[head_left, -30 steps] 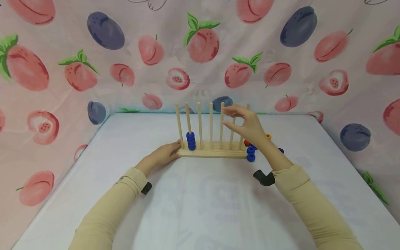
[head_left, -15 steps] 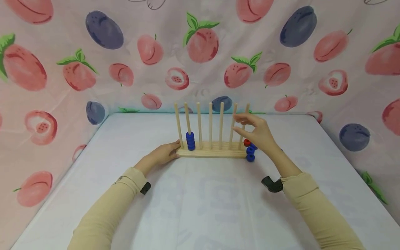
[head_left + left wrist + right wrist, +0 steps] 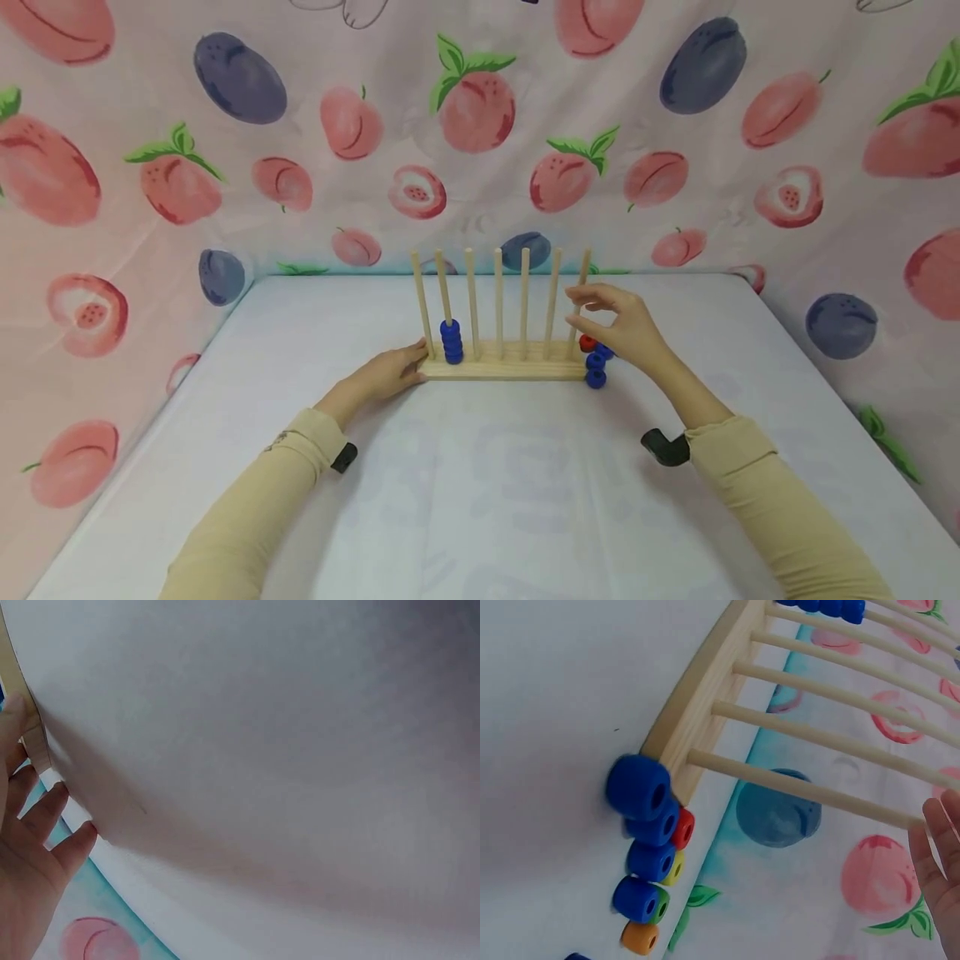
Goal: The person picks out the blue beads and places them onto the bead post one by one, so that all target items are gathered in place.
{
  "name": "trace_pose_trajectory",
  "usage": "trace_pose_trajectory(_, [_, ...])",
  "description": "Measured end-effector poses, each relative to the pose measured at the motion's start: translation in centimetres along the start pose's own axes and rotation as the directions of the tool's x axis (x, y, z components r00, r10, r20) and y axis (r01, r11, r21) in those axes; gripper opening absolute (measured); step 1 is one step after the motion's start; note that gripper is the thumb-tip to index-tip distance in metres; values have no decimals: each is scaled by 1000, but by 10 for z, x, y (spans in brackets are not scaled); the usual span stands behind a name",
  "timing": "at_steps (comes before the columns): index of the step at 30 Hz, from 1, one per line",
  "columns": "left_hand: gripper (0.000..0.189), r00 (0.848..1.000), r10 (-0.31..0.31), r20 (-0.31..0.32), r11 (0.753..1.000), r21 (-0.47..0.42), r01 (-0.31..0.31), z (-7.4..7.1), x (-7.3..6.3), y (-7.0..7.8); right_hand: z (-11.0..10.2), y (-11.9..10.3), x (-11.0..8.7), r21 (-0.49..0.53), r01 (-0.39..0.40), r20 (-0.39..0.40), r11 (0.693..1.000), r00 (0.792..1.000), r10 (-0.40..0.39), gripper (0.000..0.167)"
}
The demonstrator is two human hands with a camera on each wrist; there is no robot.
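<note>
A wooden stand (image 3: 502, 368) with several upright pegs sits on the white table. Several blue beads (image 3: 452, 343) are stacked on its second peg from the left. My left hand (image 3: 382, 375) grips the stand's left end, thumb at the front and fingers behind. At the other end my right hand (image 3: 626, 327) is raised beside the rightmost peg (image 3: 802, 789), thumb and fingers apart, no bead between them. Loose blue beads (image 3: 651, 859) lie by the stand's right end, one right at its corner. Next to them are red (image 3: 683, 828), yellow (image 3: 675, 868), green (image 3: 660, 905) and orange (image 3: 640, 939) beads.
A fruit-patterned cloth (image 3: 480, 183) hangs behind the table and along both sides. Another blue bead (image 3: 577, 956) shows at the bottom edge of the right wrist view. Dark wrist cameras (image 3: 666, 447) stick out by both sleeves.
My right hand has moved right and lower, from over the middle-right pegs to the rightmost peg. The left hand stays at the stand's end. The view has shifted slightly.
</note>
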State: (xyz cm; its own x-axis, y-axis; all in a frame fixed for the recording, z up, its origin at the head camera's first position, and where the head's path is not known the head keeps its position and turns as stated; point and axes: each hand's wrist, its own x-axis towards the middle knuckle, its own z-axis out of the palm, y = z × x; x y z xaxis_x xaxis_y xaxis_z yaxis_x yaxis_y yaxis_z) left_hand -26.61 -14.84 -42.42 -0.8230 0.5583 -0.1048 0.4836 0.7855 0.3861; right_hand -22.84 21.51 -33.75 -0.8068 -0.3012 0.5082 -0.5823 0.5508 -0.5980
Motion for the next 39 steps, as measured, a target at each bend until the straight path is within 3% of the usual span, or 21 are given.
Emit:
trace_pose_trajectory(6, [57, 1000, -11, 1, 1000, -4, 11, 1, -3, 1, 0, 9, -9, -15, 19, 65, 1000, 998, -18, 35])
trace_pose_trajectory(15, [56, 1000, 4, -11, 1000, 0, -4, 2, -3, 1, -2, 23, -21, -53, -32, 153, 998, 987, 39, 40])
trace_pose_trajectory(32, [57, 1000, 7, -15, 1000, 1, -7, -1, -1, 1, -7, 42, -33, -77, -91, 315, 993, 943, 111, 43])
trace_pose_trajectory(39, [58, 1000, 12, -24, 1000, 2, -12, 1, -1, -1, -6, 47, -37, -154, -136, 378, 979, 907, 185, 44])
